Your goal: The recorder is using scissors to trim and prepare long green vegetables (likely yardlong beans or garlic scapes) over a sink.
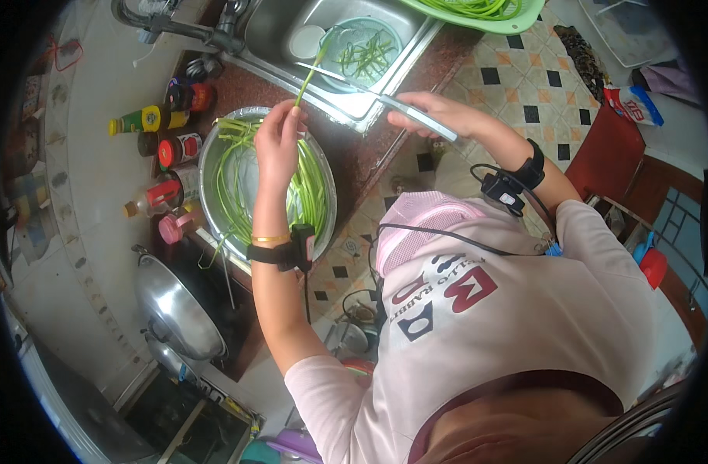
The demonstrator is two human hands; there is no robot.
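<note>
My left hand pinches a green garlic scape that points up over the near rim of the steel sink. In my right hand is a knife with a grey handle. Its narrow blade crosses the scape near its upper end; whether it has cut in cannot be told. Under my left wrist sits a round metal basin with many long scapes coiled around its inside. Several thin green pieces lie in a teal strainer basket in the sink.
A white round dish sits beside the strainer. Bottles and jars line the wall, left of the basin. A lidded steel wok stands on the stove. A green basket of scapes is right of the sink, below a faucet.
</note>
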